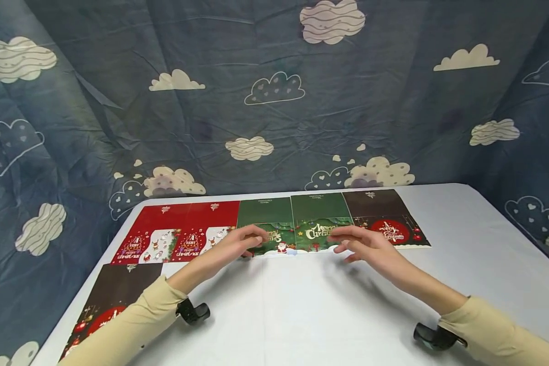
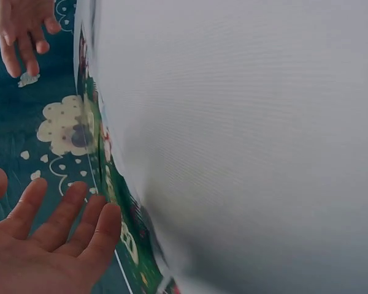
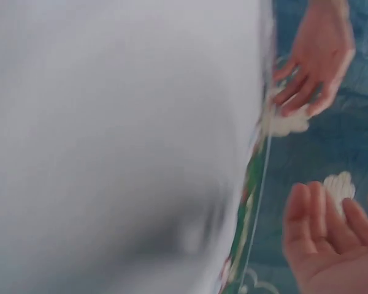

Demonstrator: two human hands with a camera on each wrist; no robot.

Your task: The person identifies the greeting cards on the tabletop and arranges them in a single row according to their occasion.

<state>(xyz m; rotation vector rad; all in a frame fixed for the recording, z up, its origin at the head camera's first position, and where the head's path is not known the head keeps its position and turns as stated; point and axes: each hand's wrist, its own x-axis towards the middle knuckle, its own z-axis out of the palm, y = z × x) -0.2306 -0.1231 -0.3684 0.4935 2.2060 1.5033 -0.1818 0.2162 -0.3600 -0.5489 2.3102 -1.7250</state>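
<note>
In the head view my left hand (image 1: 237, 243) hovers over the front of a green Christmas card (image 1: 265, 211), its fingers loosely bent and holding nothing. My right hand (image 1: 370, 249) is raised near the other green Christmas card (image 1: 322, 206), with relaxed fingers and nothing in them. Both cards lie unfolded side by side at the back of the table. The left wrist view shows the left hand's fingers (image 2: 80, 226) spread above the table. Slightly bent fingers of the right hand (image 3: 331, 245) appear in the right wrist view.
Two red Christmas cards (image 1: 164, 218) lie left of the green ones, and a dark brown card (image 1: 372, 203) lies to their right. Another brown card (image 1: 128, 279) sits at the front left, partly behind the left sleeve. The white table (image 1: 293, 310) stands before a cloud-patterned cloth (image 1: 274, 122).
</note>
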